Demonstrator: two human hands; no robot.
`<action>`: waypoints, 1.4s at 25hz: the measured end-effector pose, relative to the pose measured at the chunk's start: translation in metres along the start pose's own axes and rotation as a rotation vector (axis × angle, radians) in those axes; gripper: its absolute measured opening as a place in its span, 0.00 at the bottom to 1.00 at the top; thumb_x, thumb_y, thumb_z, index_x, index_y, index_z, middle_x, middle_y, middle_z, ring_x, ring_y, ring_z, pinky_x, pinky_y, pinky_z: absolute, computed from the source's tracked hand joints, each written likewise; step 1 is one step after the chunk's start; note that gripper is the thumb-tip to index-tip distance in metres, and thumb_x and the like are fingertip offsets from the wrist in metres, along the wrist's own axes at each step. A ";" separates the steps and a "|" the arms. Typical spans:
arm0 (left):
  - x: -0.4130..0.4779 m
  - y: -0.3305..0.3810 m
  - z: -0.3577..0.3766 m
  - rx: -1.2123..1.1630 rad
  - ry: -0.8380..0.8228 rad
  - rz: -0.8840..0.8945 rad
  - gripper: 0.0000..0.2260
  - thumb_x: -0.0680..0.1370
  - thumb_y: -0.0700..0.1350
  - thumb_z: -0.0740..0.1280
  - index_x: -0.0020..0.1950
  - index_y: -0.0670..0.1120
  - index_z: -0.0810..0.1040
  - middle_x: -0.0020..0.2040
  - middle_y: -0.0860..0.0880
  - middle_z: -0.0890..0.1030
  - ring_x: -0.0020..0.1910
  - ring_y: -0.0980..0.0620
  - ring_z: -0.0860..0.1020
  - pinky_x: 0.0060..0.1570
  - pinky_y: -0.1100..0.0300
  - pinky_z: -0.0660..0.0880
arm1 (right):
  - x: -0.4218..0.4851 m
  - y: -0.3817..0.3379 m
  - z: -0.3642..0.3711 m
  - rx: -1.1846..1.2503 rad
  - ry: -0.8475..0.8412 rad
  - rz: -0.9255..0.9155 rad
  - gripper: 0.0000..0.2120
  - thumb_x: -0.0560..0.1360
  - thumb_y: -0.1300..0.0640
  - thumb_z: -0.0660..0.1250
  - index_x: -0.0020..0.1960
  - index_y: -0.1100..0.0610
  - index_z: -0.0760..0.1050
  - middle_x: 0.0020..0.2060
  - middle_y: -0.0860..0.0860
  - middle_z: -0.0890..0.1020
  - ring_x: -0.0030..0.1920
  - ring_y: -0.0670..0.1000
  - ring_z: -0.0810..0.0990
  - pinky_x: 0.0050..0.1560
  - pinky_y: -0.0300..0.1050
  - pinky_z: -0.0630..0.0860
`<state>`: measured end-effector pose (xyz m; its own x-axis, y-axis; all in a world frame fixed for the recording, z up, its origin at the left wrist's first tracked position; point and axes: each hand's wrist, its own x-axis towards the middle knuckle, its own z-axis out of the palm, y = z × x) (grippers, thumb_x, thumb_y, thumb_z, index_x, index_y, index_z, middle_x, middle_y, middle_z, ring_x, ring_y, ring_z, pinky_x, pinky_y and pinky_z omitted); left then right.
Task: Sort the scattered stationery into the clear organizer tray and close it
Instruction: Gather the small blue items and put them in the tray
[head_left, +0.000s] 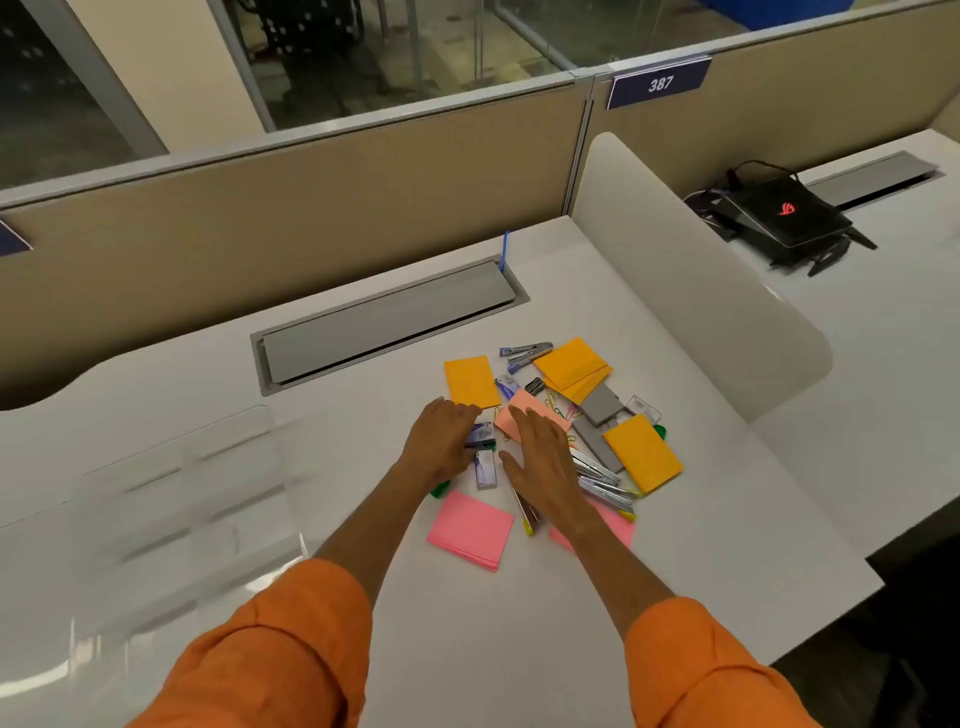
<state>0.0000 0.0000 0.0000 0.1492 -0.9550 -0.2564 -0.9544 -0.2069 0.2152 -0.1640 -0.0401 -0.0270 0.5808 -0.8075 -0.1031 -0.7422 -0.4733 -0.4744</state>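
Orange sleeves (270, 649), right hand (545, 467) flat over stationery (641, 452), left hand (439, 439) grip unclear, tray (182, 499) leftward

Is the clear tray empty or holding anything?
Empty: only the white desk shows through the tray; the stationery lies scattered beside it.

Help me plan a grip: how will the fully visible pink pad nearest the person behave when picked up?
The pink pad lies flat and thin on the desk, so it probably needs an edge pinch. It looks like stacked paper: likely light, slightly floppy. Flat and square, it should not roll.
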 end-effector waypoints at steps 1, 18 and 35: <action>0.002 0.001 -0.001 0.011 -0.010 0.000 0.26 0.75 0.53 0.69 0.72 0.48 0.68 0.67 0.46 0.75 0.65 0.46 0.72 0.66 0.54 0.66 | 0.002 0.001 0.002 0.020 0.008 0.010 0.29 0.78 0.50 0.64 0.75 0.56 0.59 0.73 0.56 0.66 0.74 0.57 0.63 0.74 0.51 0.57; 0.005 -0.013 -0.006 -0.264 0.260 -0.082 0.14 0.76 0.46 0.68 0.60 0.44 0.78 0.54 0.43 0.82 0.50 0.43 0.79 0.49 0.53 0.76 | -0.007 -0.012 0.014 0.053 0.028 -0.044 0.31 0.70 0.47 0.72 0.69 0.53 0.66 0.61 0.51 0.76 0.62 0.53 0.72 0.61 0.44 0.62; -0.014 -0.023 -0.007 -0.692 0.316 -0.383 0.24 0.73 0.48 0.73 0.67 0.46 0.73 0.59 0.43 0.81 0.51 0.45 0.80 0.51 0.55 0.79 | -0.014 -0.024 0.009 0.008 -0.029 -0.013 0.33 0.68 0.42 0.72 0.67 0.53 0.66 0.59 0.51 0.77 0.59 0.53 0.73 0.51 0.43 0.57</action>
<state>0.0215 0.0165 0.0051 0.5927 -0.7859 -0.1762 -0.4658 -0.5129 0.7211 -0.1514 -0.0139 -0.0224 0.6004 -0.7903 -0.1222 -0.7315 -0.4809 -0.4833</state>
